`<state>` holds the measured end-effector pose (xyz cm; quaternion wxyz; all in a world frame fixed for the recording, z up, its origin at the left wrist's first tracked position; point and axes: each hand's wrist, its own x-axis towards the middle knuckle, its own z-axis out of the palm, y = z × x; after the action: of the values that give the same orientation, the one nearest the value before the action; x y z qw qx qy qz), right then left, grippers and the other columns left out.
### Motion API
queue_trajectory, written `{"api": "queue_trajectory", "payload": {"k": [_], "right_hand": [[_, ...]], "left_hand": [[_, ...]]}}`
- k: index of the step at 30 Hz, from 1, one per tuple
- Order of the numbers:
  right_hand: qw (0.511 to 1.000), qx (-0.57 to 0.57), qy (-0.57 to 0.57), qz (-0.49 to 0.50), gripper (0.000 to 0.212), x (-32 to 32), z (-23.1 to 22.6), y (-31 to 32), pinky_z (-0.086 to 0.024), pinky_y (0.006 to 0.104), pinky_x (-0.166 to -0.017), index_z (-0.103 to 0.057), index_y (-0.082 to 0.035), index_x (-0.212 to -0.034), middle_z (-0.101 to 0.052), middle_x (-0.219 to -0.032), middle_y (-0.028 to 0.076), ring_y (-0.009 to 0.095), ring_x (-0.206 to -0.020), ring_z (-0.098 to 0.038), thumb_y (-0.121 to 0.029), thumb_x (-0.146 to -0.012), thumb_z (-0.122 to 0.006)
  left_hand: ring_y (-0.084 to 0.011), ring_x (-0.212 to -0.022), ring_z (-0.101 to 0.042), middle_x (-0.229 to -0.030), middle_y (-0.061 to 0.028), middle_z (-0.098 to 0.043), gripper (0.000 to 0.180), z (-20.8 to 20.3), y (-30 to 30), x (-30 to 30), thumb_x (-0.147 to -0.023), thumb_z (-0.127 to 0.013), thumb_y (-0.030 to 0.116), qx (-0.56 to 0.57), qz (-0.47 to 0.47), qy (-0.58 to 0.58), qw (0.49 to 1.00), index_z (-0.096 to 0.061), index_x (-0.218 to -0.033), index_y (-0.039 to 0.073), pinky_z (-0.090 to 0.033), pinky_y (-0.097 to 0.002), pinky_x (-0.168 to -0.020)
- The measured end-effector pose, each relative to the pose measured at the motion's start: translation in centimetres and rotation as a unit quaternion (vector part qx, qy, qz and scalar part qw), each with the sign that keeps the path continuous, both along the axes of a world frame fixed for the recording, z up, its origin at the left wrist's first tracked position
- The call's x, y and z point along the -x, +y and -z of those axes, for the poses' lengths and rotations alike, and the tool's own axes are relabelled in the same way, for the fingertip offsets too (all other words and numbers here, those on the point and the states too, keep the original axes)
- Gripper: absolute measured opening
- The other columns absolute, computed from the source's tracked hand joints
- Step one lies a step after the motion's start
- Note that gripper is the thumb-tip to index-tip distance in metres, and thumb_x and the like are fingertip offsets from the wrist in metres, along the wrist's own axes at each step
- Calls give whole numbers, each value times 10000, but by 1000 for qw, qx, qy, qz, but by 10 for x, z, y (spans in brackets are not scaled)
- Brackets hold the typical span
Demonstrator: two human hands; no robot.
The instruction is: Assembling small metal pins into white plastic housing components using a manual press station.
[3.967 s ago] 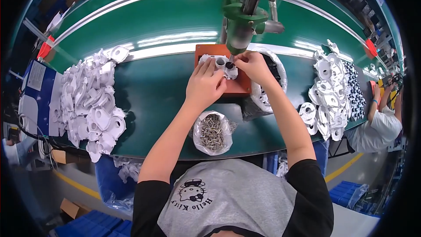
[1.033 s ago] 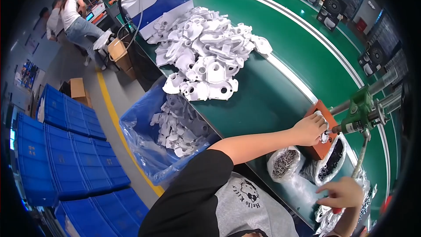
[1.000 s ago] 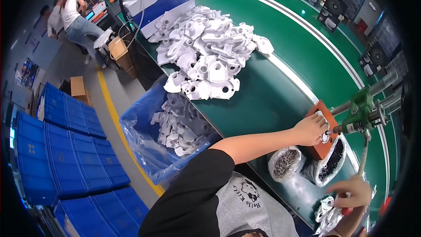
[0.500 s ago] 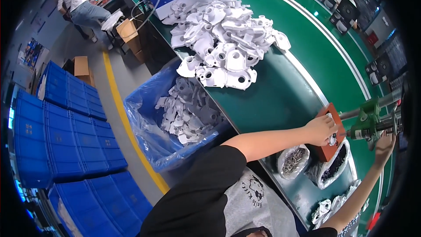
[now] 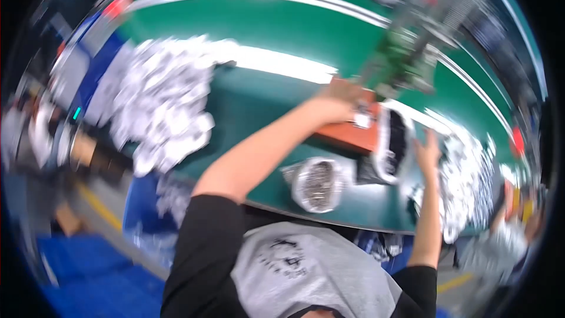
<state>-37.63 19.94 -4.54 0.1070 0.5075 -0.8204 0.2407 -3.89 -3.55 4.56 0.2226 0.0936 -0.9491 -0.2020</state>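
Note:
Motion smears the head view. My left hand (image 5: 342, 103) lies closed over the top of an orange-red block (image 5: 347, 136), its fingers at a small white plastic part (image 5: 362, 119) on it. My right hand (image 5: 428, 152) is raised with its fingers apart and nothing visible in it, between a white bag of dark small parts (image 5: 395, 144) and a pile of white plastic parts (image 5: 462, 179). Behind the block stands a green press (image 5: 397, 59). A bag of thin metal pins (image 5: 321, 185) sits on the bench in front of the block.
A large heap of white plastic parts (image 5: 162, 94) covers the bench's left end. Below it stands a blue lined bin (image 5: 141, 206) with more white parts. Blue crates (image 5: 100, 271) are on the floor at lower left. Another person (image 5: 497, 250) is at the right.
My view has swung to the right. My right hand has come away from the press handle, toward the white parts on the right. My left hand stays at the block.

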Motion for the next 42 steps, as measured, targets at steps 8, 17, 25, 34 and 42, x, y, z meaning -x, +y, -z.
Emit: {"api": "queue_trajectory", "payload": {"k": [8, 17, 25, 34, 42], "right_hand": [[988, 34, -24, 148, 431, -84, 17, -19, -270, 470, -1049, -593, -64, -1174, -490, -1345, 205, 340, -1299, -400, -385, -891, -545], [990, 69, 5, 125, 423, -86, 13, -33, -301, 465, -1017, -602, -53, -1148, -511, -1309, 205, 334, -1260, -435, -374, -874, -568], [916, 163, -361, 65, 433, -54, 9, 9, -393, 359, -986, -541, 17, -1232, -579, -1227, 185, 290, -1136, -548, -258, -902, -593], [965, -135, 26, 222, 615, -139, -55, 115, -247, 520, -1062, -469, -158, -1351, -366, -1470, 108, 318, -1366, -304, -319, -795, -677], [955, -152, 77, 244, 487, -128, -13, 124, -320, 484, -1035, -514, -156, -1277, -448, -1396, 92, 343, -1291, -397, -239, -819, -658]], "left_hand": [[-365, -947, -645, -978, -197, -668, 706, -45, -31, -9, -711, -734, 450, -23, -198, -163, 966, -436, -1236, 85, -509, -429, -789], [-208, -852, -555, -1080, -171, -543, 617, 68, -179, -7, -806, -705, 142, -252, -349, 198, 881, -336, -1296, 80, -472, -330, -729], [-394, -1309, -319, -1384, -218, -361, 561, 16, -4, -106, -783, -681, 197, -27, -299, 91, 950, -440, -1261, 29, -275, -449, -1087], [-491, -1373, -163, -1486, -279, -210, 752, 38, 53, -301, -809, -682, 414, 97, -672, -90, 729, -367, -1409, 90, -145, -644, -1071], [-472, -1299, -315, -1437, -276, -300, 585, 91, 24, -313, -809, -694, 361, 98, -663, 34, 741, -489, -1289, 98, -259, -561, -1047]]}}
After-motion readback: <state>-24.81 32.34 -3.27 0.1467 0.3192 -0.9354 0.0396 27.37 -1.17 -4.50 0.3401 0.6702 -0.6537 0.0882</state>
